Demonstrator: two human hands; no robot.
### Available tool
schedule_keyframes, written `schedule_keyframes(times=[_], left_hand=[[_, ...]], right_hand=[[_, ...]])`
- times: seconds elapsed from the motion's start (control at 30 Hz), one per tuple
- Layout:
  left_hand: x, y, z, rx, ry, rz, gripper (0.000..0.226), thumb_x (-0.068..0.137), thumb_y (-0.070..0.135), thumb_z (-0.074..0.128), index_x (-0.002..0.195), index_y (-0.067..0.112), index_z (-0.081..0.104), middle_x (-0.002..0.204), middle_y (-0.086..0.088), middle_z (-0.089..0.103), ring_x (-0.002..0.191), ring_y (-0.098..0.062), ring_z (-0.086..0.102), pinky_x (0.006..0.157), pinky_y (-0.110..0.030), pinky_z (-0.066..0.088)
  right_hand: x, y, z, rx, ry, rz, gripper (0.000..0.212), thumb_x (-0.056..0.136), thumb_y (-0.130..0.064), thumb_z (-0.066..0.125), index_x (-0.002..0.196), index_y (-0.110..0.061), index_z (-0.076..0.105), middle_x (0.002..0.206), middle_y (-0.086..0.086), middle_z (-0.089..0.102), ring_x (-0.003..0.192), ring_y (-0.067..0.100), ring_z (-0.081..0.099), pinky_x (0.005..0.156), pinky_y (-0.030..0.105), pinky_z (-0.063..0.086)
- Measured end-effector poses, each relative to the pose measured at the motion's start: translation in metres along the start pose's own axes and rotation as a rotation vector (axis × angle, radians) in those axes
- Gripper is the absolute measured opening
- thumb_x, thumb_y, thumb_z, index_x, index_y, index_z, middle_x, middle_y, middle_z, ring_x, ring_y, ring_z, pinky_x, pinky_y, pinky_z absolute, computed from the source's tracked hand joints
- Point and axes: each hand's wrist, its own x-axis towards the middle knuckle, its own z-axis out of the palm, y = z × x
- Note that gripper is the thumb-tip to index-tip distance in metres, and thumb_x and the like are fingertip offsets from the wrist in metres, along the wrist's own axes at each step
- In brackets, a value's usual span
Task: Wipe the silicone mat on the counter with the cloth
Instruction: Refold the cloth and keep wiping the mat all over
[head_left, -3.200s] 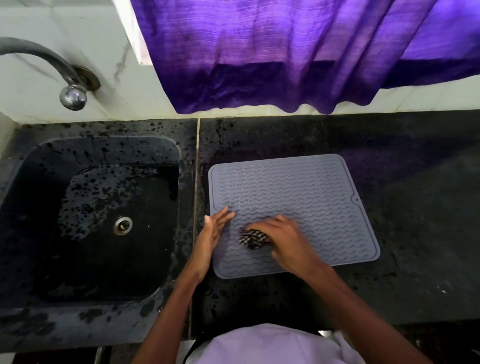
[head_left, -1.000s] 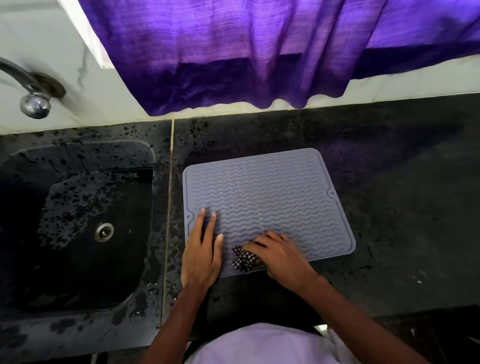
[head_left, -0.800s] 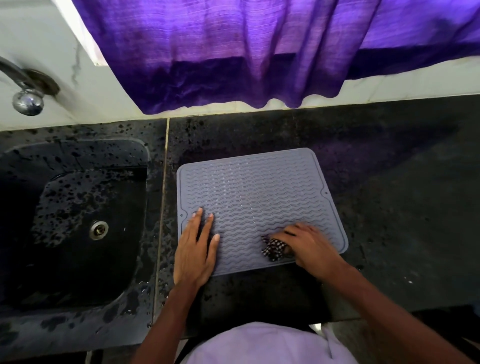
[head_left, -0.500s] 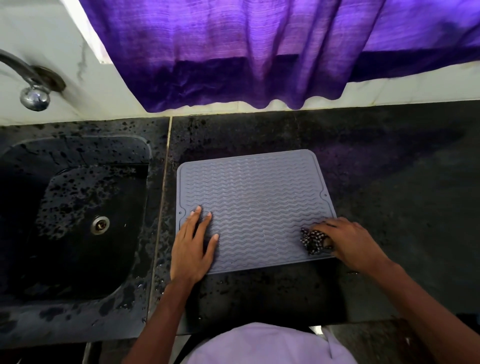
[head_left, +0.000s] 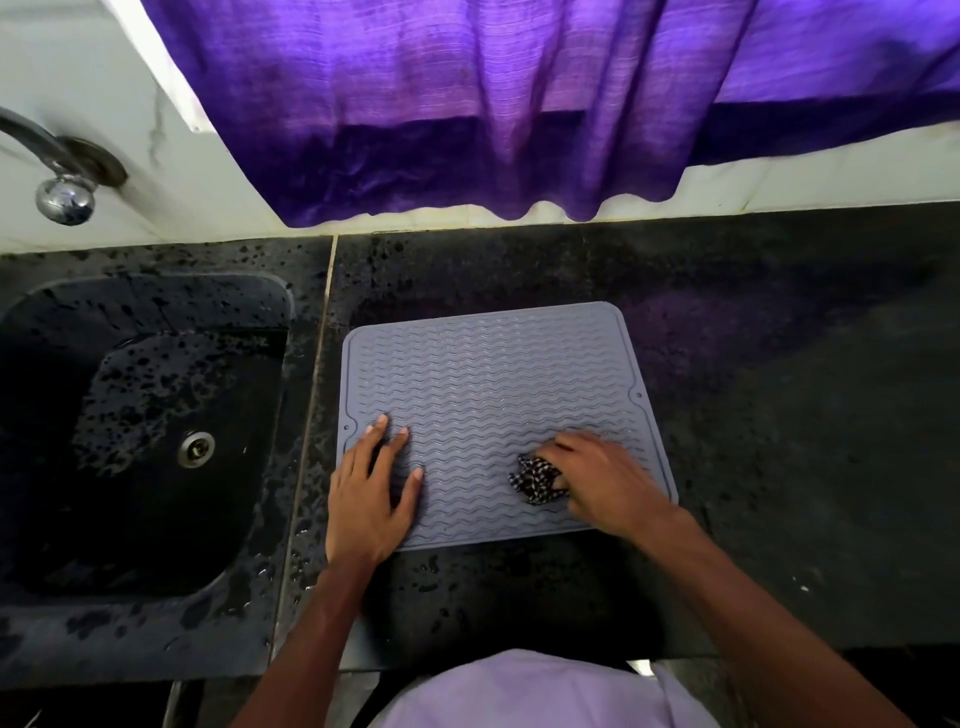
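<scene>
Below, left hand (head_left: 370, 499) presses flat, fingers spread, on grey silicone mat (head_left: 493, 384); right hand (head_left: 602, 480) fingers clamp checked cloth (head_left: 535, 480).

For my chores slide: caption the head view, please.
Left hand flat on the grey mat; right hand presses a checked cloth onto it.

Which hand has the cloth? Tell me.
The right hand: its fingers curl round the checked cloth on the mat. The left hand lies flat on the mat's near left corner, holding nothing.
</scene>
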Motion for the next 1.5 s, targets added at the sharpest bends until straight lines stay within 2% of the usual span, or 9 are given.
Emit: schedule_keyframes(times=[0.2, 0.4, 0.53, 0.7, 0.97, 1.1, 1.27, 1.4, 1.5], left_hand=[[0.0, 0.001, 0.0, 0.011, 0.016, -0.001, 0.058, 0.096, 0.051, 0.046, 0.144, 0.02, 0.052, 0.159, 0.001, 0.038, 0.142, -0.022, 0.04, 0.109, -0.046, 0.04], [0.0, 0.001, 0.002, 0.016, 0.02, -0.004, 0.058, 0.096, 0.051, 0.047, 0.144, 0.02, 0.052, 0.159, 0.0, 0.038, 0.142, -0.023, 0.041, 0.108, -0.047, 0.04], [0.0, 0.0, 0.002, 0.023, 0.03, -0.001, 0.058, 0.096, 0.052, 0.047, 0.144, 0.019, 0.053, 0.158, 0.0, 0.039, 0.141, -0.023, 0.042, 0.106, -0.046, 0.041], [0.001, 0.0, 0.002, 0.023, 0.032, 0.007, 0.058, 0.096, 0.051, 0.047, 0.144, 0.018, 0.053, 0.158, -0.001, 0.039, 0.141, -0.024, 0.042, 0.106, -0.046, 0.041], [0.001, -0.002, 0.002, 0.018, 0.035, 0.015, 0.058, 0.096, 0.05, 0.048, 0.144, 0.018, 0.053, 0.158, -0.002, 0.04, 0.141, -0.024, 0.042, 0.108, -0.049, 0.042], [0.0, -0.002, 0.002, 0.017, 0.039, 0.007, 0.058, 0.096, 0.051, 0.049, 0.144, 0.019, 0.053, 0.158, 0.0, 0.039, 0.141, -0.024, 0.041, 0.108, -0.049, 0.042], [0.0, 0.001, 0.0, 0.013, 0.03, -0.01, 0.058, 0.096, 0.053, 0.047, 0.144, 0.021, 0.052, 0.158, 0.001, 0.038, 0.14, -0.023, 0.042, 0.108, -0.049, 0.042], [0.0, 0.0, 0.0, 0.012, 0.022, -0.004, 0.058, 0.097, 0.053, 0.047, 0.145, 0.021, 0.051, 0.159, 0.001, 0.037, 0.141, -0.023, 0.041, 0.11, -0.05, 0.04], [0.0, 0.001, 0.001, 0.015, 0.021, -0.005, 0.058, 0.097, 0.053, 0.047, 0.145, 0.021, 0.051, 0.159, 0.001, 0.038, 0.142, -0.024, 0.041, 0.11, -0.05, 0.04]], right_hand=[[-0.03, 0.06, -0.018, 0.01, -0.097, 0.189, 0.052, 0.085, -0.016, 0.061, 0.135, -0.024, 0.049, 0.132, -0.004, 0.052, 0.123, 0.02, 0.048, 0.1, 0.038, 0.046], [-0.06, 0.098, -0.03, 0.007, -0.051, 0.32, 0.045, 0.082, -0.014, 0.059, 0.125, -0.024, 0.053, 0.114, 0.0, 0.058, 0.108, 0.024, 0.055, 0.087, 0.041, 0.05], [-0.056, 0.085, -0.028, 0.219, 0.027, 0.166, 0.06, 0.078, -0.005, 0.063, 0.123, -0.041, 0.045, 0.116, -0.006, 0.058, 0.105, 0.021, 0.056, 0.084, 0.046, 0.052], [-0.029, 0.046, -0.01, 0.153, 0.009, 0.003, 0.054, 0.083, -0.007, 0.06, 0.13, -0.029, 0.047, 0.127, -0.007, 0.05, 0.118, 0.02, 0.05, 0.092, 0.04, 0.049], [-0.034, 0.076, -0.023, -0.05, -0.141, 0.147, 0.055, 0.087, -0.02, 0.057, 0.139, -0.031, 0.039, 0.135, -0.004, 0.043, 0.123, 0.021, 0.047, 0.094, 0.042, 0.049], [-0.046, 0.096, -0.036, -0.15, -0.185, 0.255, 0.048, 0.089, -0.023, 0.053, 0.135, -0.03, 0.041, 0.119, -0.001, 0.046, 0.115, 0.023, 0.05, 0.088, 0.043, 0.051], [-0.046, 0.097, -0.039, 0.084, -0.154, 0.181, 0.044, 0.089, -0.014, 0.054, 0.13, -0.03, 0.048, 0.107, -0.007, 0.045, 0.109, 0.02, 0.05, 0.087, 0.041, 0.048], [-0.041, 0.088, -0.026, 0.043, -0.207, 0.17, 0.046, 0.091, -0.015, 0.054, 0.134, -0.029, 0.045, 0.125, -0.004, 0.047, 0.121, 0.02, 0.045, 0.096, 0.043, 0.046], [-0.039, 0.086, -0.018, 0.068, -0.199, 0.191, 0.046, 0.09, -0.014, 0.054, 0.133, -0.026, 0.045, 0.128, -0.002, 0.047, 0.122, 0.021, 0.045, 0.098, 0.046, 0.045]])
